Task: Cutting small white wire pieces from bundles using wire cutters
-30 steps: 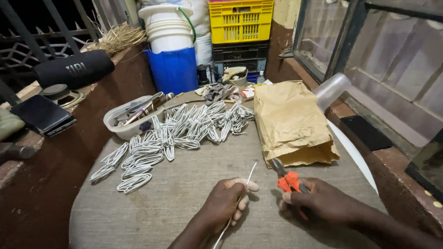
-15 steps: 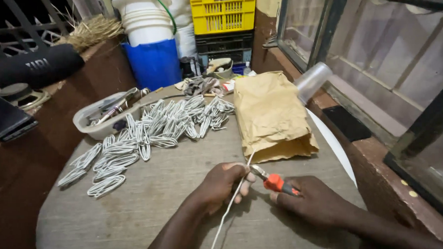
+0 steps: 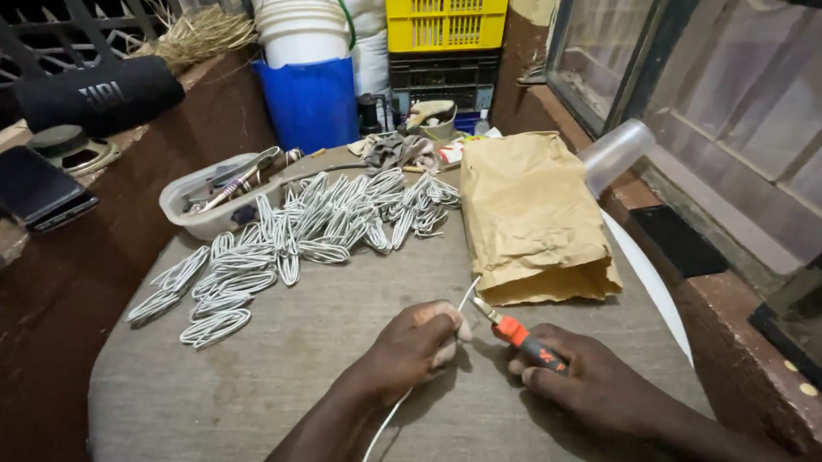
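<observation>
- Grey cloth covers the round table [image 3: 253, 400] we work at, with a dark wall to its left edge and a window frame along its right edge.
- From the head view, our left hand [image 3: 415, 345] lies knuckles-up near the table's front edge, fingers curled tight around a white wire [image 3: 382, 432]; the wire's short end pokes out past the thumb toward the table's middle, and its long run trails back under our forearm.
- Our right hand [image 3: 598, 384] rests just beside the left, palm down, closed on the orange handles of a pair of cutters [image 3: 519, 332]; the metal tip points at the wire's free end, close to it, though we cannot tell if it touches.
- A clear plastic tray [image 3: 187, 207] sits at the table's far left edge and holds small tools.
- Many bent white wire loops [image 3: 293, 240] spread from the tray's side across the table's middle.
- A brown paper bag [image 3: 529, 218] lies flat toward the right edge; its contents are hidden.
- A clear plastic cup [image 3: 616, 153] lies tipped at the bag's far right corner.
</observation>
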